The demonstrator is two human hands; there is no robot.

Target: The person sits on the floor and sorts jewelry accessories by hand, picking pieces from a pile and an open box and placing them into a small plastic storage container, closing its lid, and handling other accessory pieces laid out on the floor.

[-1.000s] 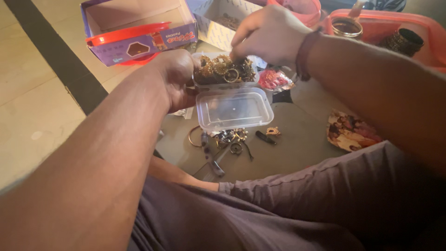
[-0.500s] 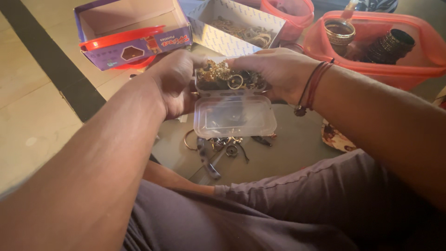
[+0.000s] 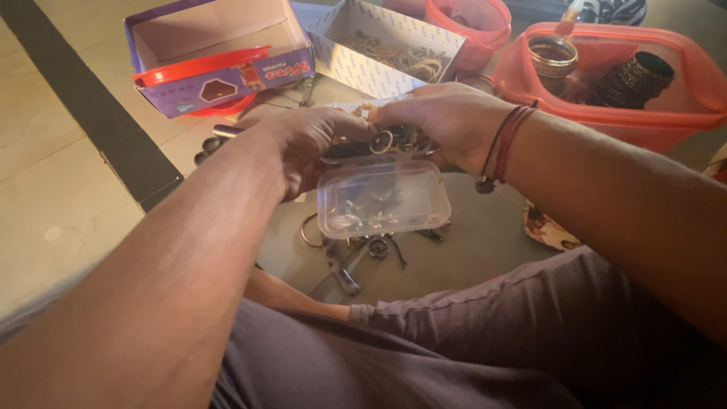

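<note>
My left hand (image 3: 303, 148) grips a small clear plastic box (image 3: 356, 148) packed with metal rings and trinkets (image 3: 390, 140). Its hinged clear lid (image 3: 382, 198) hangs open toward me. My right hand (image 3: 447, 121), with red thread bands on the wrist, rests over the top of the box, fingers pressed on the rings inside. Under the lid, several keys, rings and small metal bits (image 3: 363, 250) lie loose on the floor.
A purple cardboard box (image 3: 219, 83) with a red lid stands at the back left. A white patterned box (image 3: 379, 45) holds chains. A pink tub (image 3: 628, 113) holds bangles. A patterned pouch (image 3: 549, 227) lies right, my legs below.
My right hand has come down from above the box onto the rings inside it. The view has tilted, so the boxes and tub behind show more fully.
</note>
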